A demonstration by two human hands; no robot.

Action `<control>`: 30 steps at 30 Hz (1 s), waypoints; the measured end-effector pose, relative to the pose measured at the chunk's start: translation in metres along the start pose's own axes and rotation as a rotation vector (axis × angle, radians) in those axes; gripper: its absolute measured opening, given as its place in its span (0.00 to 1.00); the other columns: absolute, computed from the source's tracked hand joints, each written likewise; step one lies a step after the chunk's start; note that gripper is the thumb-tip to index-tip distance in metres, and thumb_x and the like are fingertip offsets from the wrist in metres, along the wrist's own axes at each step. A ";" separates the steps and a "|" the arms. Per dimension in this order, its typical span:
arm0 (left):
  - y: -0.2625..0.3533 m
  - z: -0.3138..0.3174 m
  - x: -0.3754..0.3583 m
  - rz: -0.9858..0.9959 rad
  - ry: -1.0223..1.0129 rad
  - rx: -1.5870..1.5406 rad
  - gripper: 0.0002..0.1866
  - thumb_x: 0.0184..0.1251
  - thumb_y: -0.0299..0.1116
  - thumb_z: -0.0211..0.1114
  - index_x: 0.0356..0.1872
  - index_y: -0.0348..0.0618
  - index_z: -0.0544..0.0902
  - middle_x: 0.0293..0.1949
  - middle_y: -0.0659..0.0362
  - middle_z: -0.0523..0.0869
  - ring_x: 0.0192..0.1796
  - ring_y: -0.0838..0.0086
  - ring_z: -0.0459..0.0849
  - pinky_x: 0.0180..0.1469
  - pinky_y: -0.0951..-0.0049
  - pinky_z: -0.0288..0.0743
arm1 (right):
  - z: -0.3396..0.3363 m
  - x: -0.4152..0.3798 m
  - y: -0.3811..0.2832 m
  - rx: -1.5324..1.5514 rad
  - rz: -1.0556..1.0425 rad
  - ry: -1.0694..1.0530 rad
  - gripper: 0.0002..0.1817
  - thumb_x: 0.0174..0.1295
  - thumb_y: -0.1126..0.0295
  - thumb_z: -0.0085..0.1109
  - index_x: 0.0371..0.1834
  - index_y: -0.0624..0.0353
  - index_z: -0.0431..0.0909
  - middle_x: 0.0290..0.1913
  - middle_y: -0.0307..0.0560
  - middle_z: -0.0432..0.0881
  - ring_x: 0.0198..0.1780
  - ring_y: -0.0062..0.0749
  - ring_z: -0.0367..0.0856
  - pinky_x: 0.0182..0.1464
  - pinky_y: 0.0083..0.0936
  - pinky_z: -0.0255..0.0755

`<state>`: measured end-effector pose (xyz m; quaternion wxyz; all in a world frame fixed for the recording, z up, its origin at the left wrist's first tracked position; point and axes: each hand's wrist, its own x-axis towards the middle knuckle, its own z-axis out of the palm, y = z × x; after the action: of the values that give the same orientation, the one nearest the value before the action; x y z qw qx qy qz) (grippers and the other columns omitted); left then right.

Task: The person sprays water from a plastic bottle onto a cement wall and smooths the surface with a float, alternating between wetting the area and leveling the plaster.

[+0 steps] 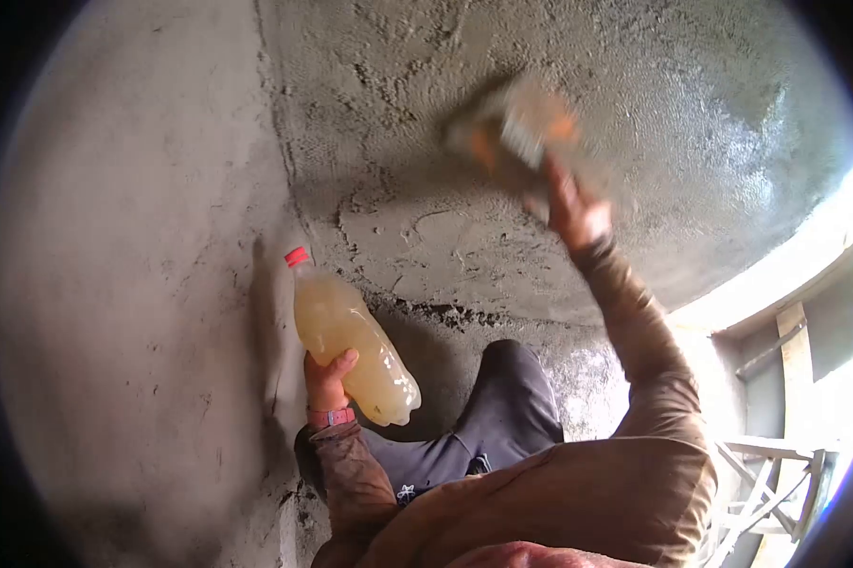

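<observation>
My left hand (330, 381) grips a large clear plastic bottle (349, 331) near its lower half, thumb across the front. Cloudy yellowish liquid fills most of it, and a red cap (297, 257) is on its neck. The bottle tilts, cap up and to the left. Higher up on the right, my right hand (576, 210) is closed around a plastering float (521, 128), smeared by motion, with orange patches on it. The float overlaps the rough, wet grey plaster wall (398, 123) in this view.
A smoother grey wall (142, 284) rises on the left and meets the plaster at a corner. Crumbs of mortar (445, 314) lie along the plaster's lower edge. My bent knee (512, 379) is below it. At right, a wooden frame (777, 483) stands by a bright opening.
</observation>
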<state>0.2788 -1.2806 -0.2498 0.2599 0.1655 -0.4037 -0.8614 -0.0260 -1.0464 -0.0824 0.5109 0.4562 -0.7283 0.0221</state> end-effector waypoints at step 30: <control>-0.021 0.016 0.001 -0.263 -0.186 0.097 0.23 0.47 0.29 0.69 0.47 0.40 0.76 0.40 0.62 0.81 0.39 0.75 0.79 0.42 0.74 0.74 | 0.011 -0.064 -0.022 -0.012 0.102 -0.154 0.32 0.57 0.73 0.51 0.67 0.44 0.58 0.48 0.47 0.78 0.26 0.29 0.81 0.16 0.22 0.74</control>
<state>0.2640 -1.2599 -0.2566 0.0981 0.1491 -0.4418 -0.8792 -0.0149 -1.0237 -0.1463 0.4542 0.4161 -0.7877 0.0085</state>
